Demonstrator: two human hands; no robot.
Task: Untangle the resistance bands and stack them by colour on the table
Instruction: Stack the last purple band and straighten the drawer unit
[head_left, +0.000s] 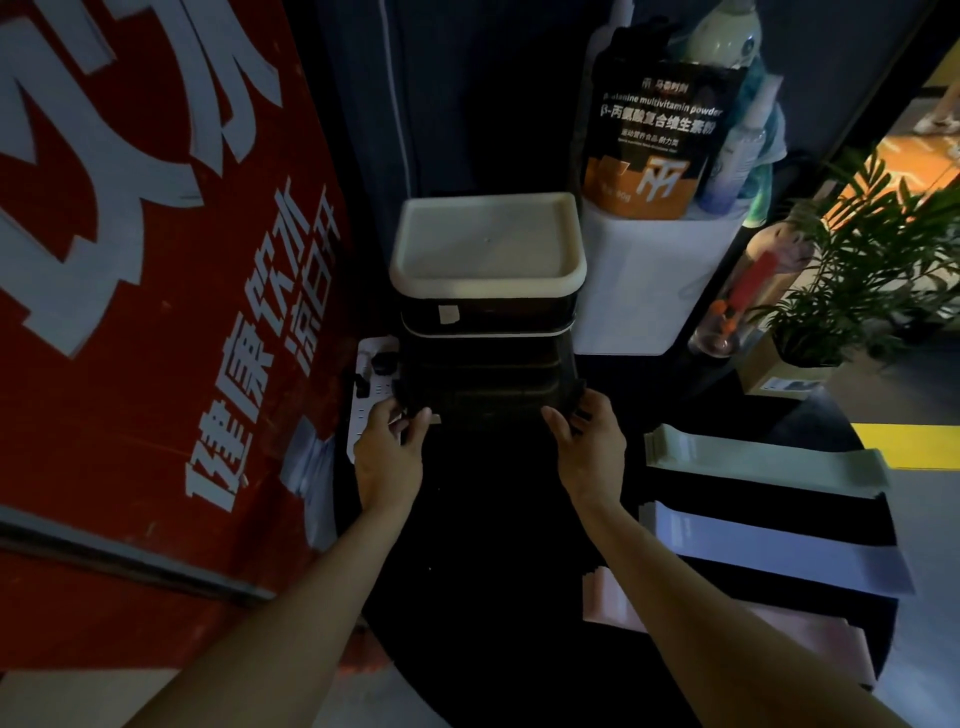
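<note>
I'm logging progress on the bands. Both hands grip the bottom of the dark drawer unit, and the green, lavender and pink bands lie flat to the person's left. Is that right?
Not quite. The head view shows the green band, lavender band and pink band lying flat to the person's right. The rest holds: the left hand and right hand grip the bottom of the dark drawer unit.

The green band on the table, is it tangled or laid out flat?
Flat: the green band lies spread, apart from the other bands.

Black band (488, 400) stretched taut, green band (769, 460), lilac band (769, 545), pink band (675, 618) flat on table (493, 571)
</note>
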